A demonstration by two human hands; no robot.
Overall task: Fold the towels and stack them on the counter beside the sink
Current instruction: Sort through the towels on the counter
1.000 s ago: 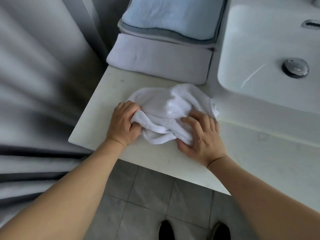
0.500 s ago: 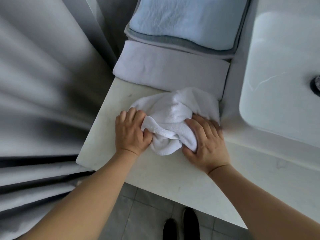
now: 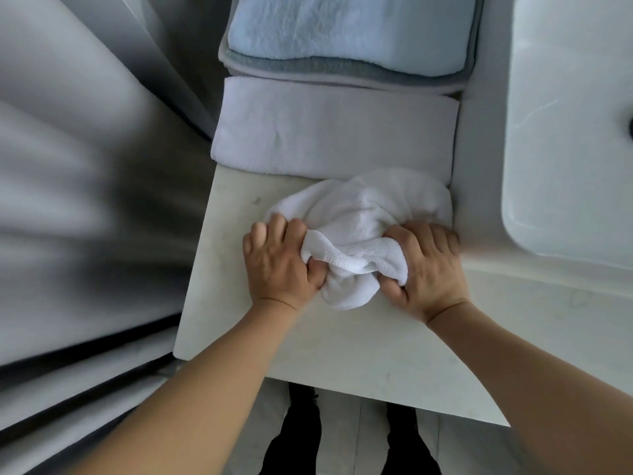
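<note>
Left hand and right hand, drawn closer together than a second ago, each gripping bunched white towel on counter, left of sink. Towel gathered, still unfolded; folded stack behind.

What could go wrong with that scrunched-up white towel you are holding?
1. The white towel is bunched between the left hand and the right hand, so it might fold lumpy unless it is spread flat first.
2. It lies close to the sink, so an edge might flop into the basin.
3. It touches the folded pale towel behind it, so shaking it out might nudge that one crooked.
</note>
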